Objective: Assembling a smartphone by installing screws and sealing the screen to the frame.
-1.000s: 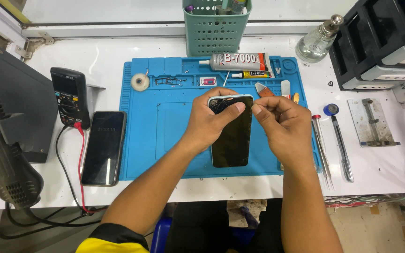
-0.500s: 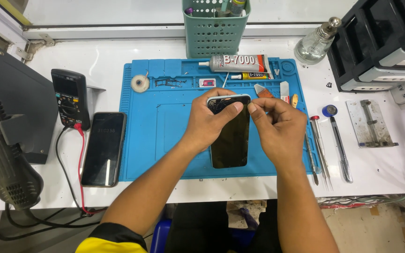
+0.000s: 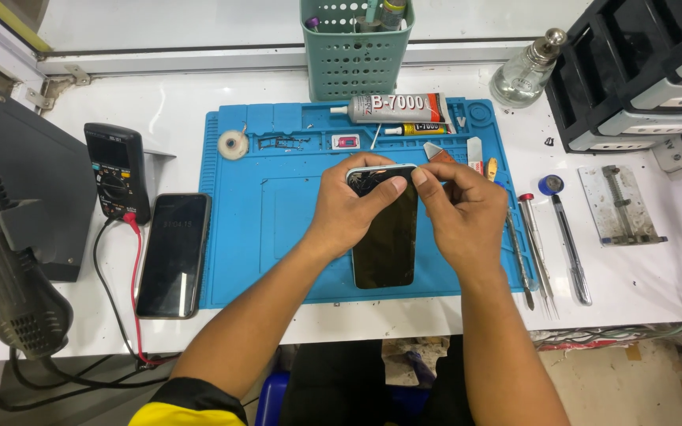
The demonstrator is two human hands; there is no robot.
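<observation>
1. Right now your left hand (image 3: 349,213) is clamped on the upper left edge of the dark phone (image 3: 386,229), thumb laid across its top corner. The phone lies lengthwise mid blue mat (image 3: 262,237), its top end raised off the mat a little by the look of it.
2. Your right hand (image 3: 461,213) has fingers curled shut, thumb and forefinger pinching at the top right edge of the phone. Can't tell whether a pick or tool sits in that pinch; it's hidden.
3. Step in hand, as I read it: working the top edge of the screen, either seating it or prying it. Both hands meet at that edge.
4. Next move probably calls for even pressure along the edge, left hand holding the body steady. Glass there looks cracked near the top, so go gently.
5. Nearby: glue tube (image 3: 392,107) at the mat's far edge, tweezers (image 3: 537,252) just right of the mat, second phone (image 3: 174,254) left of it beside the multimeter (image 3: 116,172).
</observation>
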